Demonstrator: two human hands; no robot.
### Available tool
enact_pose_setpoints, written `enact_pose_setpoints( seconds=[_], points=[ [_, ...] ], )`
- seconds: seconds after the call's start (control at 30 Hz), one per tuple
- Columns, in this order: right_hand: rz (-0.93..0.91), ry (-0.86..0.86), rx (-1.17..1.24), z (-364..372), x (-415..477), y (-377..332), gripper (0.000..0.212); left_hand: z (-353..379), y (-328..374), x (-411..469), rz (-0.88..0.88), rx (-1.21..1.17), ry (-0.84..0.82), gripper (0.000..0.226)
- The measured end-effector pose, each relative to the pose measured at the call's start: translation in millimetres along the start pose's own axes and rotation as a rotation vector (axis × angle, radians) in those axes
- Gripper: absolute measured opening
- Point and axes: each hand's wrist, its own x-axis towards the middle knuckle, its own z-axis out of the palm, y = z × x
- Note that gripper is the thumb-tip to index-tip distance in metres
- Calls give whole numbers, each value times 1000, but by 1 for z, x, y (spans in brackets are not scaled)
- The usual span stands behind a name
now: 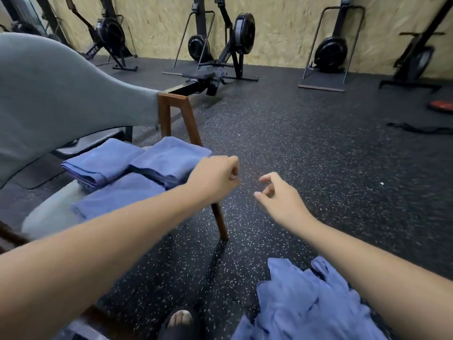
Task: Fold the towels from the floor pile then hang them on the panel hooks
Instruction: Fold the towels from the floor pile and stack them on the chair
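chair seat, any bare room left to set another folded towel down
Little: three folded towels crowd the seat; only a grey strip is bare at its near-left edge, beside the nearest towel. The speckled floor is open between the chair leg and the black strap.

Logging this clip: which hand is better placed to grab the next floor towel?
Probably the right hand: the floor pile lies under its forearm, while the left hand is near the folded towels.
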Motion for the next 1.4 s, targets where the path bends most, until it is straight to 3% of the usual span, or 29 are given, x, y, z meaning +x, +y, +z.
enact_pose_setpoints(
  seconds=[0.2, 0.37, 0.5, 0.67, 0.73, 0.83, 1.0, 1.13, 1.27, 1.4],
  points=[
    [160, -19, -37, -6, -80, 92, 20, 96, 81, -40, 31, -99, -262, 12],
    [280, -49, -55, 32, -158, 165, 13, 184, 121, -108, -92, -210, -530, 20],
    [355, -91, -133, 52, -212, 214, 16, 233, 144, -156, -191, -301, -620, 28],
    [289, -74, -213, 79, -279, 255, 23, 273, 181, -210, -189, -374, -750, 31],
    [250, -83, -252, 91, -305, 258, 28, 287, 193, -232, -135, -346, -744, 38],
    [198, -214, -381, 110, -332, 259, 44, 300, 200, -256, -28, -124, -733, 48],
    [222, -187, -487, 121, -346, 263, 25, 305, 198, -269, -21, -77, -680, 21],
    [303, -102, -322, 105, -322, 250, 7, 284, 196, -251, -96, -299, -583, 15],
    [454, 6, -19, 50, -278, 219, 14, 231, 193, -198, -200, -506, -492, 3],
    [394, 46, 110, -18, -242, 175, 12, 164, 198, -151, -177, -580, -389, 7]
  ],
)
